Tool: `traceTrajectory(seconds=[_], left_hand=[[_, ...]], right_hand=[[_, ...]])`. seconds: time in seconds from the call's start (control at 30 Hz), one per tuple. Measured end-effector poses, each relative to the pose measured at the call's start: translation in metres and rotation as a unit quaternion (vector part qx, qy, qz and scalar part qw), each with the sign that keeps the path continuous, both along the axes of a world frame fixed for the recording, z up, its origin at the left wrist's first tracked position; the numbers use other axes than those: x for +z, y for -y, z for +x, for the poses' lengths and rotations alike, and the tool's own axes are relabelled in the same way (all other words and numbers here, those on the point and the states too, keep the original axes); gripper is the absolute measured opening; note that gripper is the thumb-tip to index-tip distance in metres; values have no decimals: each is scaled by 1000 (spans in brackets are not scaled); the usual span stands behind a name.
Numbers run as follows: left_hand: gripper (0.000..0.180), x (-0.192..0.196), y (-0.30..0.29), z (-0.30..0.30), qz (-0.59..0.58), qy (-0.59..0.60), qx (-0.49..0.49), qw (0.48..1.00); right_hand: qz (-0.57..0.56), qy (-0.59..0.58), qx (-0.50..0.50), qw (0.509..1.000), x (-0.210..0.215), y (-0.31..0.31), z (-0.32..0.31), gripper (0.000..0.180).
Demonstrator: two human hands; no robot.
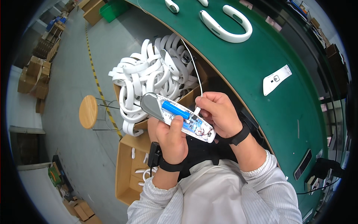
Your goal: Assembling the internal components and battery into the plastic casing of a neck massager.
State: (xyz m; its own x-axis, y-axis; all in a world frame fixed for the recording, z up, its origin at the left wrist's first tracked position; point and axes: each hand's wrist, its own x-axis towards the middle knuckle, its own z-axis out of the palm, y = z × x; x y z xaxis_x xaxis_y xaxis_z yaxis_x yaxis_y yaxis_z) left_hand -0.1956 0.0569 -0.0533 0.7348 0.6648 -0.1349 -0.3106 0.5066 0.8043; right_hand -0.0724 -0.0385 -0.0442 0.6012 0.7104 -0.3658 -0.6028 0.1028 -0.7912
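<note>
My left hand (172, 141) grips an opened white and grey handheld device (151, 106), thumb across its near edge. Inside the device lie a blue cylindrical battery (175, 109) and a blue circuit board (189, 125) with thin wires. My right hand (222, 114) pinches the white plug (197, 111) of a white cable (198, 76) between thumb and forefinger. The plug is right at the device's far edge, by the end of the battery; whether it sits in a socket I cannot make out. From the plug, the cable runs up to the edge of the green table.
A box heaped with white curved housings (136, 69) stands beyond my left hand. Nearer is a cardboard box (126, 175) with a few white parts. On the green table (261, 123) lie a U-shaped white housing (244, 28), a white panel (276, 79) and a phone (302, 164). A round stool (88, 112) stands left.
</note>
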Motion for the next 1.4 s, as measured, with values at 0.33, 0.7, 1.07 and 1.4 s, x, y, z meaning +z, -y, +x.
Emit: traceTrajectory(seconds=[0.33,0.7,1.07,1.4], left_hand=[[15,-4,2,-1,12,-26,13,1000],[23,14,6,-11,29,-36,-43,998],[27,28,6,-20,44,2,-95,995],[27,35,34,-10,56,-49,-174,982]], right_hand=[[-28,9,-43,999,-7,-8,-1,19],[-89,81,-29,992,-22,6,21,24],[101,124,76,984,35,50,-45,60],[78,45,78,993,43,85,-59,81]])
